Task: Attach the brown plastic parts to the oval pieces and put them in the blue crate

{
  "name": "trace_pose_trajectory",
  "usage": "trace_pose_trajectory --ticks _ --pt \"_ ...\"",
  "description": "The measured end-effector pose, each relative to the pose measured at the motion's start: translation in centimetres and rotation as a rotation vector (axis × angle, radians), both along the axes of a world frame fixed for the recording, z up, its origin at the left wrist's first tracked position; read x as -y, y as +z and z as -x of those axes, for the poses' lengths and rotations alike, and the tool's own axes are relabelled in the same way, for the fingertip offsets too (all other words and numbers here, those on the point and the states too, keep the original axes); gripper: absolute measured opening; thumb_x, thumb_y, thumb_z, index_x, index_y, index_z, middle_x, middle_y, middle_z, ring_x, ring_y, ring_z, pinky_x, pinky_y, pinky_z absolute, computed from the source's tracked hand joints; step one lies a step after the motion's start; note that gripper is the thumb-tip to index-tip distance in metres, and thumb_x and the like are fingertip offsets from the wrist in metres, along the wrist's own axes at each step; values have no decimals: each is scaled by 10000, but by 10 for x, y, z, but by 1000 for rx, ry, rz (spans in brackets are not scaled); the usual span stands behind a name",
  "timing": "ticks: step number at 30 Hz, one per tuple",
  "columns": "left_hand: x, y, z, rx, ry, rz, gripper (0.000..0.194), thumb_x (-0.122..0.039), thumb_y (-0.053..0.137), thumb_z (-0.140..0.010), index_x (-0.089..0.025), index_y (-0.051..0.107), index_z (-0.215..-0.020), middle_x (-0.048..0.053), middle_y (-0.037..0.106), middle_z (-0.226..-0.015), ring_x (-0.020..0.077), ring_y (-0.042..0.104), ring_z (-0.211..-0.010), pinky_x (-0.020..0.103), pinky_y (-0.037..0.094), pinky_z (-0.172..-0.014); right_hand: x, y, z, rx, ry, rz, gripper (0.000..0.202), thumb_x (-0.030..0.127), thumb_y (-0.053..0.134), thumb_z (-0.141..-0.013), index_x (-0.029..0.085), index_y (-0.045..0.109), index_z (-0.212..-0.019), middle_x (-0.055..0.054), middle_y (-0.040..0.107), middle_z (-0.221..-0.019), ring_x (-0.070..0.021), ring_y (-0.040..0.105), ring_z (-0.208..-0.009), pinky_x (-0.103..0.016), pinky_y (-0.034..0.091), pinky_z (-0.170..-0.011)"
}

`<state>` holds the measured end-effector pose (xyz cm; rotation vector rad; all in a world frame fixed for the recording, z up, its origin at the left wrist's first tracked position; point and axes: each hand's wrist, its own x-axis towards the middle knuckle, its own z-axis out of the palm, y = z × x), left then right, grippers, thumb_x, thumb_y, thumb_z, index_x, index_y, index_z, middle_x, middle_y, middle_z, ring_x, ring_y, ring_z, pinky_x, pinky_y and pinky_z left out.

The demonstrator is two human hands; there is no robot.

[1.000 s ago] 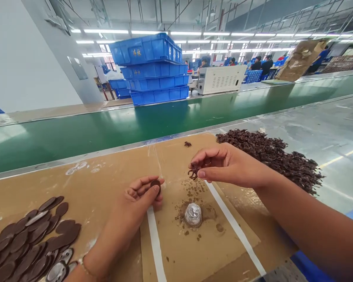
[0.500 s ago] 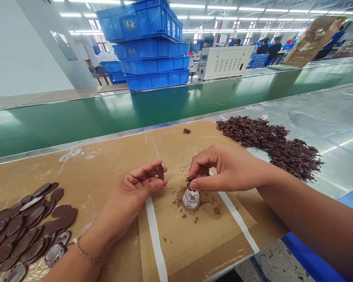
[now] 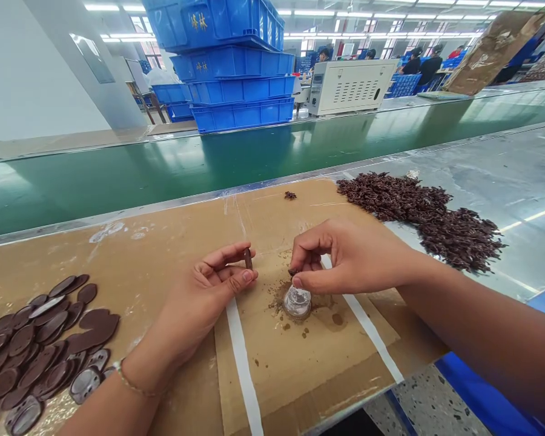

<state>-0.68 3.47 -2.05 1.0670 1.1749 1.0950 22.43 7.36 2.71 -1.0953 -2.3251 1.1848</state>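
A brown oval disc [image 3: 247,258], seen nearly edge-on, is pinched between the thumb and fingers of my left hand [image 3: 209,284]. My right hand [image 3: 340,257] pinches a small dark brown piece [image 3: 292,272] at its fingertips, just above a small round container [image 3: 297,301] with whitish contents. Brown specks and wet spots surround the container on the cardboard [image 3: 290,363]. At the left lies a pile of brown oval discs [image 3: 36,345], some with silvery faces. A heap of small dark brown pieces [image 3: 418,212] sits at the back right.
Beyond the work surface runs a green conveyor belt [image 3: 163,172]. Stacked blue crates [image 3: 240,91] and a beige vented machine [image 3: 352,86] stand behind it. A tiny cluster of brown pieces [image 3: 290,195] lies near the back edge. People sit far off.
The disc in my left hand has turned more edge-on. My right fingertips with the small piece are slightly higher over the container. The whole view has shifted a little.
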Motion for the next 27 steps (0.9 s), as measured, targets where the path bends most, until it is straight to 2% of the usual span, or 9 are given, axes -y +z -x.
trace_pose_trajectory --ticks 5,11,27 --pt "0 2 0 -16 4 15 517 -330 903 -650 -215 746 -1129 58 760 -1023 141 703 -790 221 568 -786 0 0 1 18 1 4 53 216 671 -727 168 688 -740 18 670 -643 -109 595 -573 -214 452 -532" --pt "1 4 -2 -29 -5 22 517 -346 905 -635 -201 753 -1107 69 757 -1000 157 699 -776 254 570 -782 -1 0 1 23 7 5 92 266 681 -741 174 690 -738 10 669 -634 -116 598 -564 -223 454 -527" --pt "1 3 -1 -22 -17 34 537 -340 905 -651 -202 726 -1138 53 753 -988 128 693 -779 206 551 -775 0 -1 0 38 21 3 31 205 642 -722 182 660 -713 29 638 -614 -111 571 -551 -228 430 -520"
